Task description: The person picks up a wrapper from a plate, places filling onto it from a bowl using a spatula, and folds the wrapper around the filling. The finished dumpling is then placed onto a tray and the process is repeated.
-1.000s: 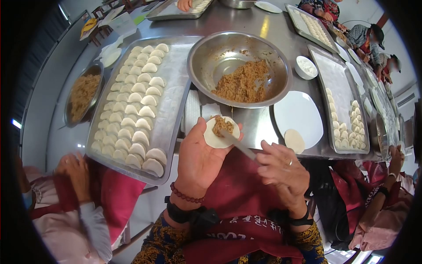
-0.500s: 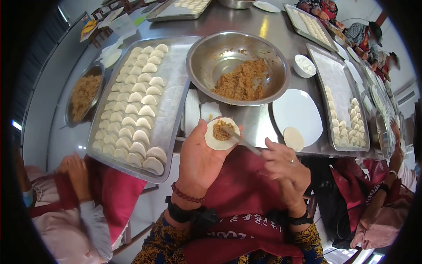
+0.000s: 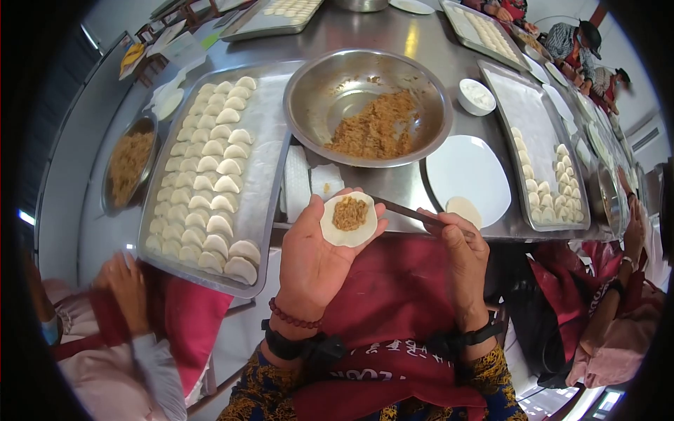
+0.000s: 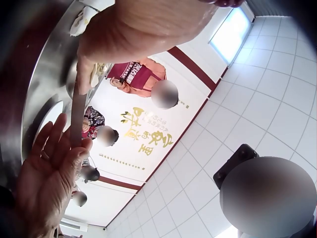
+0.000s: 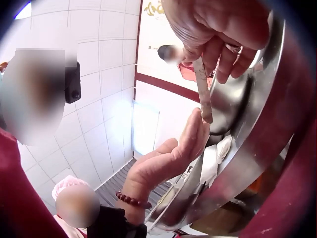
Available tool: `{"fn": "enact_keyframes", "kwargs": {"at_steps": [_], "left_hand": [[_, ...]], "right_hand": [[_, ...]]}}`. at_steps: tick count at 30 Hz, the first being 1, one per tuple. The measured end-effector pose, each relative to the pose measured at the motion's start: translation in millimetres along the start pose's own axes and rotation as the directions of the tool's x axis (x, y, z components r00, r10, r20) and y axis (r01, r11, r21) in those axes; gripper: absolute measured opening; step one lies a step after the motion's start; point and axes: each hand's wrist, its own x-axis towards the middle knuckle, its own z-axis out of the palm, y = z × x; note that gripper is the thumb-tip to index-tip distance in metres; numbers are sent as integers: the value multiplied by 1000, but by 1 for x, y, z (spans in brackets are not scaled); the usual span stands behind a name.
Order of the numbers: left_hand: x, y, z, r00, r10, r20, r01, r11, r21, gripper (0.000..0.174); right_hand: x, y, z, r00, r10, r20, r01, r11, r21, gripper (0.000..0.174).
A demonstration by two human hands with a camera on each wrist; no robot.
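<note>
In the head view my left hand lies palm up with fingers extended, carrying a round dumpling wrapper. A mound of brown minced filling sits in the wrapper's middle. My right hand pinches a narrow flat spatula between thumb and fingers. Its far end is right at the left fingertips, beside the wrapper. The right wrist view shows the spatula smeared with residue, its tip overlapping the left fingers. Just beyond the hands stands a large steel bowl with more filling.
A tray with rows of folded dumplings lies to the left, near another bowl of filling. On the right are a white plate with a wrapper, a small bowl of white powder and another dumpling tray. People sit on both sides.
The spatula has come off the filling and moved to the wrapper's right edge. The filling now lies fully exposed as a mound. My right fingers have closed more firmly round the spatula.
</note>
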Motion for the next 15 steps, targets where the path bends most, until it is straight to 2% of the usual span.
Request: {"fn": "enact_keyframes", "kwargs": {"at_steps": [1,8,10,11,13,14,15], "left_hand": [[0,0,0,1000,-2,0,2,1000,2,44],[-1,-3,4,1000,-6,-14,7,1000,23,44],[-1,-4,5,1000,-2,-31,3,999,39,44],[0,-4,4,1000,-3,-24,4,999,41,44],[0,-5,3,1000,-2,-19,3,999,44,43],[1,-5,3,1000,-8,-14,9,1000,29,43],[1,-5,2,1000,-14,-9,15,1000,14,42]], "right_hand": [[2,2,-1,1000,12,-5,-12,999,40,34],[7,9,-3,1000,16,-15,-12,970,244,34],[7,8,-3,999,34,-18,-26,943,332,27],[6,7,-3,999,35,-18,-27,943,333,27],[5,2,-2,994,-91,66,65,944,324,19],[2,-2,-2,994,-90,68,63,944,325,19],[-2,-7,-1,978,-167,126,147,977,154,21]]}}
